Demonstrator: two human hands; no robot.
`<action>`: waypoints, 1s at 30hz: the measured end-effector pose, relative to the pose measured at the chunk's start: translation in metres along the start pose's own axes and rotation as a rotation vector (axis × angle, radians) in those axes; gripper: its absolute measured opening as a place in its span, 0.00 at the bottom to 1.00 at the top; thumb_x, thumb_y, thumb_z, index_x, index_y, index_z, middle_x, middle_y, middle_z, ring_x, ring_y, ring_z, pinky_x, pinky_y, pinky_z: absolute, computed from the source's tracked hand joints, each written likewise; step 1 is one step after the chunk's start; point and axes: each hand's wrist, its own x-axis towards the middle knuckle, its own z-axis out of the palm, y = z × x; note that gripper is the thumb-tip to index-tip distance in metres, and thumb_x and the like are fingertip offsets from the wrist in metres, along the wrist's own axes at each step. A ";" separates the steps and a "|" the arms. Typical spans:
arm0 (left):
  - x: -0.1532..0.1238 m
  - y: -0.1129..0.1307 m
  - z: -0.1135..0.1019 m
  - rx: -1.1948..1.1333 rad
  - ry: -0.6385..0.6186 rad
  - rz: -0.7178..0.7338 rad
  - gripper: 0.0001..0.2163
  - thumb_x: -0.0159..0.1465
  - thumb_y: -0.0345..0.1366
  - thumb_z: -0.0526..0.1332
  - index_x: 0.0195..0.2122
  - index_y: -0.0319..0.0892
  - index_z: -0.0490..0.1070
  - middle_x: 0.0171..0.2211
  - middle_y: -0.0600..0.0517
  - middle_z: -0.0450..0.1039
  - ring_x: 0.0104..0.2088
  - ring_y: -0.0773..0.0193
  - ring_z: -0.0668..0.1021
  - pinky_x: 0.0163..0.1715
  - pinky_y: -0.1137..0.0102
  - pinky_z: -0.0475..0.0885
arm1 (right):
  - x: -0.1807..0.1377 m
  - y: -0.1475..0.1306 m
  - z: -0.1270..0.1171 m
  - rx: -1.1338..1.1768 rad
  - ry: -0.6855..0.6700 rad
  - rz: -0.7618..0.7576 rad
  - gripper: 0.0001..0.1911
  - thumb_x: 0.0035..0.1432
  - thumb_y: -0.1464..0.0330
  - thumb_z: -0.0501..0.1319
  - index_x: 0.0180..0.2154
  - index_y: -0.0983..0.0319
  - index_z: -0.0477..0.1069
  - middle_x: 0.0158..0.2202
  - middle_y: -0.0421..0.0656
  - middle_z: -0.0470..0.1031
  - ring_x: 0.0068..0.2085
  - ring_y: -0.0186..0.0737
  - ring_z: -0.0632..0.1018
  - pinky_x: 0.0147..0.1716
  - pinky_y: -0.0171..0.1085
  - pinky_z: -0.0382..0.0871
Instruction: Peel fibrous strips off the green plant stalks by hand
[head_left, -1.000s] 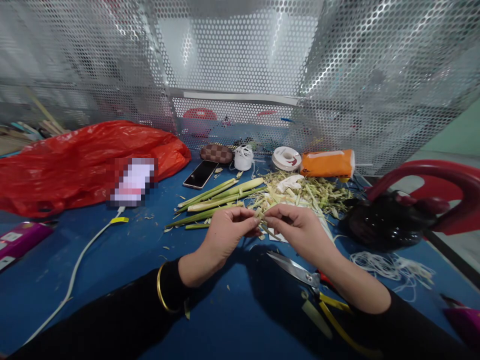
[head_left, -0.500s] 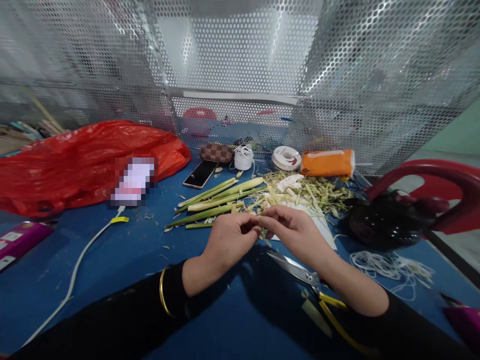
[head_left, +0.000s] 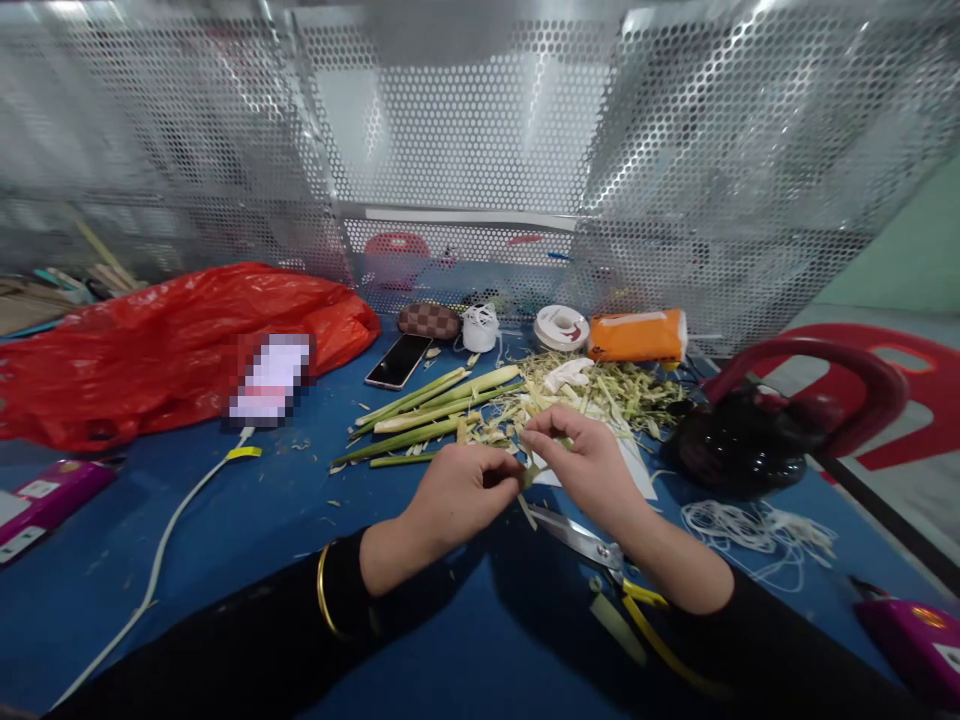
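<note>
My left hand (head_left: 457, 500) is closed, its thumb and forefinger pinching a small green strip of plant (head_left: 531, 474). Just right of it, my right hand (head_left: 585, 460) is raised with its fingertips together; what they hold, if anything, is hard to make out. Green stalks (head_left: 427, 432) lie beyond my left hand. Behind my right hand spreads a pile of shredded plant trimmings (head_left: 637, 392), partly over a white sheet (head_left: 641, 480). Yellow-handled scissors (head_left: 577, 540) rest on the blue table below my right hand, their handles partly hidden by my forearm.
A black kettle (head_left: 739, 450) and tangled white string (head_left: 750, 535) sit at the right. Along the back are an orange packet (head_left: 637, 337), a ribbon spool (head_left: 561, 328) and a dark phone (head_left: 401, 361). A red plastic bag (head_left: 172, 325) and a cabled phone (head_left: 268, 380) lie left.
My hands, fingertips together before, have come slightly apart, and the green strip now shows at my left fingertips. The whole view has shifted a little.
</note>
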 end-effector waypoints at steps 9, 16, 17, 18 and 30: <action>0.000 0.005 -0.003 -0.461 -0.201 -0.200 0.04 0.53 0.33 0.62 0.29 0.39 0.73 0.22 0.54 0.75 0.26 0.64 0.76 0.31 0.70 0.69 | -0.003 0.002 0.007 -0.296 0.015 0.021 0.06 0.60 0.67 0.51 0.30 0.58 0.60 0.22 0.36 0.64 0.24 0.37 0.65 0.25 0.34 0.55; -0.001 0.003 0.004 -0.520 -0.194 -0.305 0.05 0.54 0.35 0.62 0.30 0.40 0.70 0.20 0.54 0.73 0.23 0.64 0.77 0.26 0.71 0.70 | -0.005 0.001 0.007 -0.377 0.001 0.047 0.06 0.62 0.64 0.50 0.32 0.57 0.60 0.23 0.37 0.63 0.24 0.38 0.64 0.26 0.35 0.52; -0.001 0.002 0.004 -0.539 -0.175 -0.310 0.06 0.54 0.35 0.63 0.31 0.40 0.69 0.20 0.55 0.73 0.23 0.64 0.77 0.26 0.71 0.71 | -0.004 0.002 0.007 -0.350 0.009 0.050 0.07 0.61 0.64 0.50 0.31 0.57 0.59 0.23 0.37 0.63 0.24 0.38 0.64 0.26 0.35 0.52; -0.001 0.001 0.005 -0.564 -0.152 -0.309 0.07 0.53 0.35 0.63 0.32 0.41 0.68 0.20 0.56 0.72 0.22 0.64 0.77 0.26 0.70 0.71 | -0.003 0.003 0.007 -0.310 0.018 0.056 0.07 0.61 0.64 0.51 0.30 0.57 0.59 0.22 0.36 0.63 0.24 0.38 0.64 0.26 0.35 0.52; -0.005 0.000 0.003 -0.351 -0.143 -0.088 0.11 0.57 0.31 0.61 0.42 0.41 0.74 0.21 0.55 0.73 0.24 0.62 0.78 0.29 0.69 0.71 | 0.006 0.019 0.010 0.070 -0.036 0.110 0.11 0.57 0.63 0.55 0.25 0.59 0.63 0.19 0.34 0.61 0.23 0.33 0.64 0.24 0.33 0.57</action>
